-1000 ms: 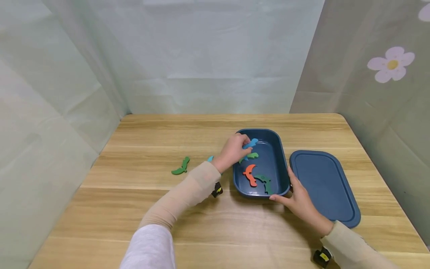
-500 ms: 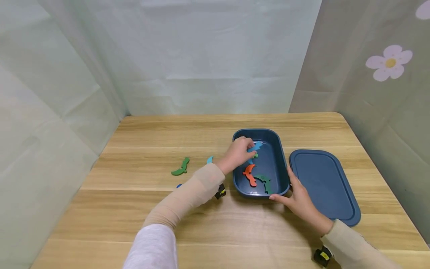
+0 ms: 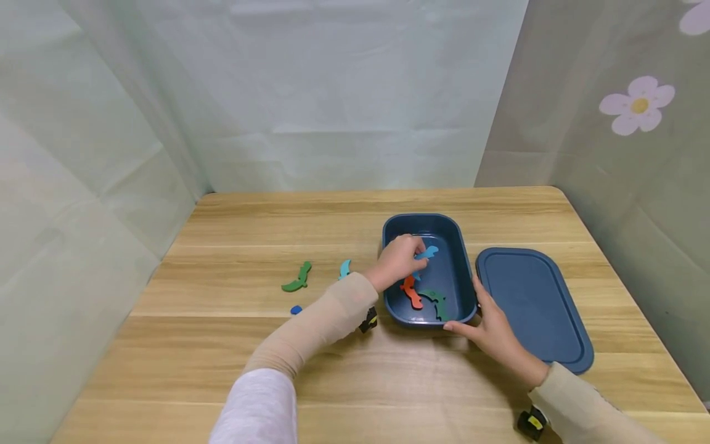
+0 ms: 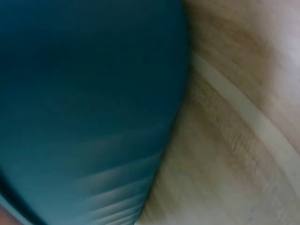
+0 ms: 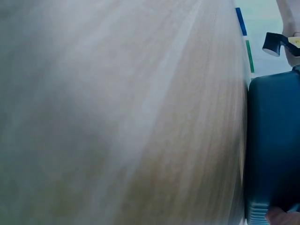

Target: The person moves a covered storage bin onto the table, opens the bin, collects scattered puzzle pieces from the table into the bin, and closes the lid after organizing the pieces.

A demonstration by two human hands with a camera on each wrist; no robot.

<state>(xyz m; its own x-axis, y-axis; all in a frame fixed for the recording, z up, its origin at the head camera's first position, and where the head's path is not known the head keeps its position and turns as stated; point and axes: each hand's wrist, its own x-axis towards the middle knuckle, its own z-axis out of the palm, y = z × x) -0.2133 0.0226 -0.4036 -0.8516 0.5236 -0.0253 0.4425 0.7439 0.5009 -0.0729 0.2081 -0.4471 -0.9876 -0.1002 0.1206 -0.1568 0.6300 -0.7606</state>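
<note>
My left hand [image 3: 400, 261] reaches into the open dark blue box [image 3: 429, 329] and pinches a light blue animal-shaped piece [image 3: 429, 251] between thumb and fingers. A bit of blue also shows just below that hand. Partly behind the hand lies an orange piece [image 3: 413, 297], touching or near a dark green piece [image 3: 437, 303] on the box floor. At the box's near right corner rests my right hand [image 3: 495, 327], thumb against the near side, straight fingers along the right wall. The box wall [image 4: 89, 103] fills much of the left wrist view.
A dark blue lid [image 3: 535, 308] lies flat on the wooden table [image 3: 233, 364] right of the box. Left of it lie a green piece [image 3: 298, 279], a light blue piece [image 3: 344, 269] partly behind the left forearm, and a small blue piece [image 3: 296, 309].
The left hand has moved nearer and slightly right inside the box with the light blue piece, covering the light green piece and part of the orange one. The right hand stays at the corner.
</note>
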